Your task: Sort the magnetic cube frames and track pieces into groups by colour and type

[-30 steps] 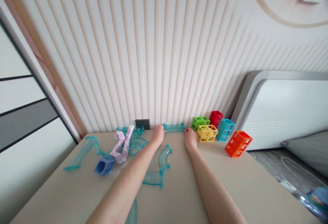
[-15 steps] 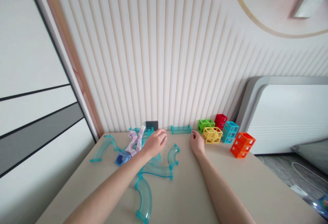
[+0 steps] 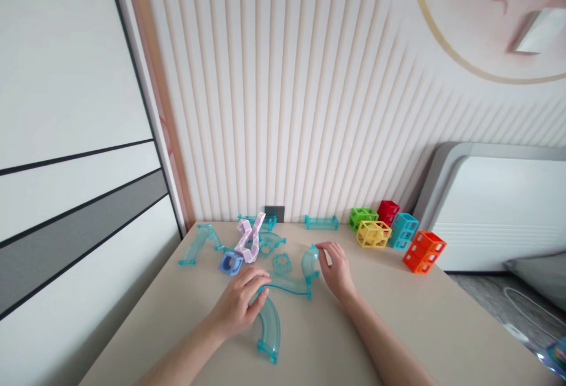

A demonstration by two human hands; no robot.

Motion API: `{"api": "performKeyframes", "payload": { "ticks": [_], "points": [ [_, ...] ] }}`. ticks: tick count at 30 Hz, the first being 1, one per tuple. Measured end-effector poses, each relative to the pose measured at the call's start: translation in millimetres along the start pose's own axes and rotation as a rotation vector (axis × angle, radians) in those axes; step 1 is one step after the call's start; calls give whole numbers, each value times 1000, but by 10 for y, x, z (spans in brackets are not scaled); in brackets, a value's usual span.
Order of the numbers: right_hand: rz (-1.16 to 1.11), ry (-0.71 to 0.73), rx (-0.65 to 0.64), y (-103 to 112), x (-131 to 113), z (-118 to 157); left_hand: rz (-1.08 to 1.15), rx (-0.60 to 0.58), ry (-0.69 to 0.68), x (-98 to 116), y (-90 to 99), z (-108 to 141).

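Far left on the bench, a bent teal track, then a blue block and a lilac folded toy. Here's the left hand, fingers loosely bent over the spot where the near curve and wavy track come together; they hide it, so I can't tell whether they grip. Rightward, the short curve stands at the wavy track's end, the right hand beside it, thumb and forefinger parted, fingertip at its far tip. I'd call this taking position; shifting the run calls for a light, even hold. Far right: the orange block, untouched.
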State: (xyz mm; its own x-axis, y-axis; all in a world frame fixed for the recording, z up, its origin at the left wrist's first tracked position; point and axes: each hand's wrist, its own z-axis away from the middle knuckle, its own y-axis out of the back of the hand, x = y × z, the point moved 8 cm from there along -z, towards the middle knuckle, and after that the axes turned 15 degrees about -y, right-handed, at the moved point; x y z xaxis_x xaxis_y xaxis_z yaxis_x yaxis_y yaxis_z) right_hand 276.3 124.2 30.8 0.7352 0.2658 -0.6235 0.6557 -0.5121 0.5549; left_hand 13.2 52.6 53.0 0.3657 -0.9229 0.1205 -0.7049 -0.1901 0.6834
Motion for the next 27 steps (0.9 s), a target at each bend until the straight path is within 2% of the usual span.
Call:
{"api": "performKeyframes", "payload": {
  "ticks": [3, 6, 10, 15, 21, 27],
  "points": [
    [3, 57, -74, -66, -216, 109, 32, -41, 42, -15, -88, 7],
    [12, 106, -169, -149, -264, 130, 46, -105, 62, -35, -169, 22],
    [50, 131, -291, -235, -139, 94, 46, -184, 66, -55, -216, 61],
    [113, 62, -356, -296, 94, 49, 47, -241, 48, -56, -229, 73],
    [168, 4, -373, -346, 231, 40, 53, -257, 88, -98, -273, 97],
    [203, -20, -371, -350, 252, 41, 69, -298, 130, -133, -342, 151]
  ]
}}
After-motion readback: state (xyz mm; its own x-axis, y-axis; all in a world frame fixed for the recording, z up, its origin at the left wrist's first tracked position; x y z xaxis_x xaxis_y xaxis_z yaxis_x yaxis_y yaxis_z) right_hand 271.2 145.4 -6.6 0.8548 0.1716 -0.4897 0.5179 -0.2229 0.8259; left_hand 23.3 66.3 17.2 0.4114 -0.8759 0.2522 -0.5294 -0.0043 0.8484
